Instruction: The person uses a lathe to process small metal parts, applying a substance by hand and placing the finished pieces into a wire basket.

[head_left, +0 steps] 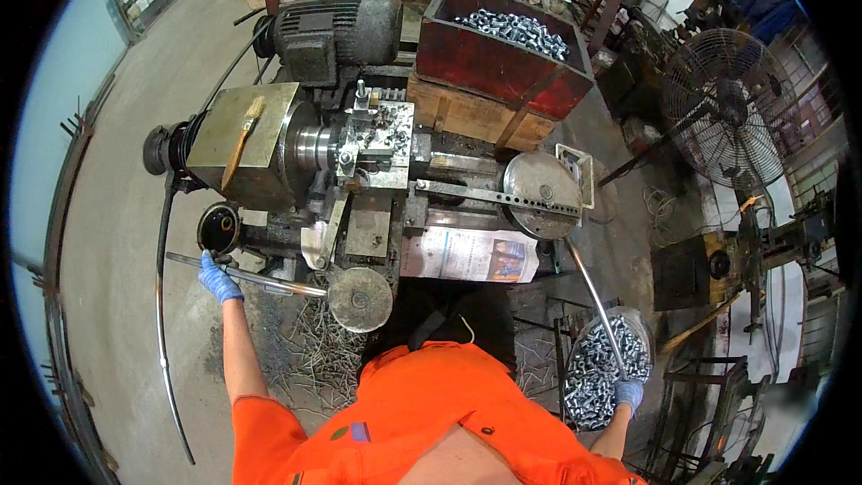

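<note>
My left hand (218,280), in a blue glove, is closed round a metal lever (278,285) that runs to a round metal disc (359,300) at the front of a lathe (382,139). Away to the right, my right hand (629,392), also blue-gloved, grips the lower end of a long shiny lever (593,292). That lever slants up to a larger round plate (541,190) on the lathe's right end. Beneath the right hand stands a basin of small shiny metal parts (593,382). The chuck (314,148) and tool block sit between the levers, strewn with chips.
A red box (512,81) of metal parts stands behind the lathe. A brush (241,144) lies on the headstock, near a motor (337,31). An oil cup (218,227) is beside my left hand. A newspaper (467,254) covers the front. A fan (732,108) stands right.
</note>
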`<state>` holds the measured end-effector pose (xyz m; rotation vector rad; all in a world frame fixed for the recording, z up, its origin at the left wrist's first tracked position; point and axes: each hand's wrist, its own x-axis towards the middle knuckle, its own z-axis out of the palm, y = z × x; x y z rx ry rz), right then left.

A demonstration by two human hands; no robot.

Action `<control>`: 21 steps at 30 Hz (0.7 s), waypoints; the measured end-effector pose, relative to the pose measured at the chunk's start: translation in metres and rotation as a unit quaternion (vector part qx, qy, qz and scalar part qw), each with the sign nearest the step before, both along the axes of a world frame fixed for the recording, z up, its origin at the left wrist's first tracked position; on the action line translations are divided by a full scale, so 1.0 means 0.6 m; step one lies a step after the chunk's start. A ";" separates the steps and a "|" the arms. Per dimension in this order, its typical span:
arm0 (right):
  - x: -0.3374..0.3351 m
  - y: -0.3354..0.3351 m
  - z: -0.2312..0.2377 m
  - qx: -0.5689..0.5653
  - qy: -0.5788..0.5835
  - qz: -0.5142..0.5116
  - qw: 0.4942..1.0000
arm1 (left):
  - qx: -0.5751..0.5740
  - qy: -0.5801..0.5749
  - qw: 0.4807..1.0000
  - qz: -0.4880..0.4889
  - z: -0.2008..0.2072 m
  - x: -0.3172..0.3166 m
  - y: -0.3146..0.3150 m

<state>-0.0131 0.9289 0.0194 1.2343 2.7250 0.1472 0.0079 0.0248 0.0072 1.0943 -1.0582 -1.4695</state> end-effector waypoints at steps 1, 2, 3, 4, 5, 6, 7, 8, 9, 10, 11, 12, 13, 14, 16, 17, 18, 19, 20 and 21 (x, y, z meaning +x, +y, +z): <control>-0.001 -0.002 0.004 -0.007 -0.003 -0.002 1.000 | 0.001 -0.004 1.000 0.007 0.003 -0.002 0.002; -0.002 -0.008 0.006 -0.016 0.004 -0.005 1.000 | 0.001 -0.007 1.000 0.015 0.006 -0.005 0.004; -0.004 -0.017 0.010 -0.024 0.013 -0.008 1.000 | 0.003 -0.010 1.000 0.023 0.008 -0.009 0.008; -0.014 -0.035 0.022 -0.030 0.018 -0.005 0.999 | -0.002 -0.013 1.000 0.023 0.001 -0.001 0.006; -0.028 -0.064 0.039 -0.058 0.051 0.015 0.997 | -0.006 -0.017 1.000 0.024 -0.009 0.009 -0.001; -0.047 -0.103 0.055 -0.051 0.044 0.068 0.995 | -0.011 -0.017 1.000 0.020 -0.016 0.008 -0.005; -0.066 -0.115 0.037 -0.027 0.075 0.092 0.993 | -0.020 -0.034 0.999 0.017 -0.014 0.003 -0.006; -0.087 -0.128 0.019 -0.003 0.107 0.117 0.987 | -0.027 -0.051 0.998 0.015 -0.013 -0.003 -0.008; -0.119 -0.185 0.044 0.002 0.098 0.135 0.986 | -0.036 -0.070 0.997 0.019 -0.011 0.000 -0.011; -0.146 -0.234 0.071 0.008 0.087 0.153 0.984 | -0.027 -0.072 0.997 0.014 -0.007 0.003 -0.011; -0.172 -0.221 0.046 0.044 0.041 0.170 0.984 | -0.018 -0.072 0.997 0.004 -0.001 -0.004 -0.008; -0.190 -0.226 0.052 0.044 0.025 0.173 0.984 | -0.007 -0.074 0.997 0.002 0.002 0.001 -0.006; -0.208 -0.232 0.063 0.043 0.009 0.176 0.983 | 0.002 -0.067 0.998 0.017 -0.009 0.004 -0.014; -0.225 -0.238 0.067 0.042 -0.008 0.180 0.983 | -0.011 -0.065 0.998 0.013 -0.008 0.013 -0.022; -0.265 -0.199 0.061 0.070 -0.011 0.208 0.976 | -0.026 -0.060 0.998 0.000 -0.016 0.015 -0.018; -0.290 -0.179 0.059 0.076 0.001 0.222 0.972 | -0.016 -0.071 0.997 0.001 -0.016 0.016 -0.014; -0.319 -0.175 0.066 0.082 0.015 0.237 0.968 | -0.012 -0.067 0.998 0.004 -0.009 0.013 -0.006; -0.356 -0.164 0.071 0.105 0.001 0.223 0.969 | -0.008 -0.063 0.998 0.005 -0.003 0.009 0.000; -0.399 -0.156 0.072 0.128 -0.014 0.211 0.969 | -0.003 -0.059 0.998 0.006 -0.001 0.006 0.003; -0.438 -0.160 0.072 0.148 0.029 0.200 0.968 | 0.007 -0.074 0.997 0.003 -0.006 0.007 0.000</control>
